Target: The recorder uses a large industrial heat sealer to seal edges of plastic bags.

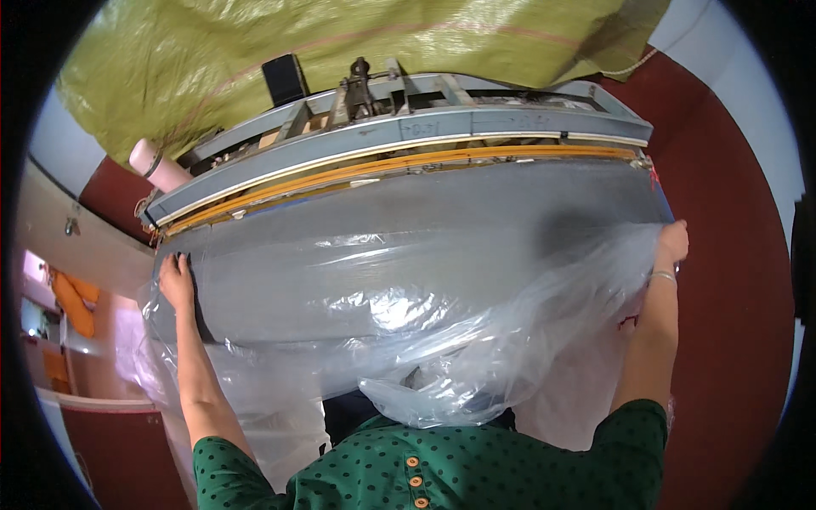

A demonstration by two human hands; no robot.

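A wide dark grey cloth-like surface (408,212) stretches before me, bulging toward me. Clear plastic sheet (510,348) lies over its near part, wrinkled and shiny, and gathers in a bunch against my waist. At the left end, my left hand (176,279) rests on the surface with its fingers stretched out, close to the sheet's left edge. My right hand (671,242) is at the right end, its fingers closed on the sheet's edge, which is drawn up in folds there. The right fingertips are partly hidden.
Beyond the grey surface run orange bars (408,161) and a grey metal frame (408,127) with several crosspieces. A pink bottle (160,166) stands at its left end. A yellow-green tarp (382,38) hangs behind. Dark red wall (731,212) rises at the right.
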